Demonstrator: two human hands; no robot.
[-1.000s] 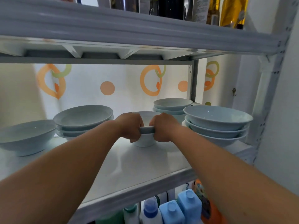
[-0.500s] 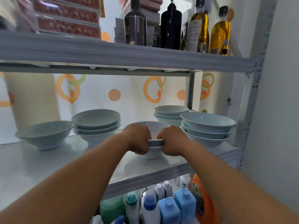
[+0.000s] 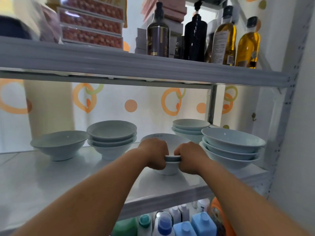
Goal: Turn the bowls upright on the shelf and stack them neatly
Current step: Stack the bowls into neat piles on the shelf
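On the white shelf [image 3: 71, 178] a small stack of two pale blue bowls [image 3: 170, 168] stands upright near the front middle. My left hand [image 3: 154, 155] grips its near rim from the left and my right hand [image 3: 189, 158] grips it from the right. A single upright bowl [image 3: 58, 144] sits at the left. A stack of three bowls [image 3: 111, 136] stands beside it. Another stack of three bowls [image 3: 190, 129] is at the back right, and a wider stack of three bowls [image 3: 232, 145] fills the right end.
The upper shelf [image 3: 136, 64] hangs low overhead and carries dark and oil bottles [image 3: 223, 36] and boxes [image 3: 92, 24]. A metal upright [image 3: 288, 130] bounds the right side. Detergent bottles [image 3: 184, 226] stand below the shelf.
The view has tilted upward and pulled back a little, showing the upper shelf's bottles. Both hands stay clamped on the middle bowl stack, which has not visibly shifted.
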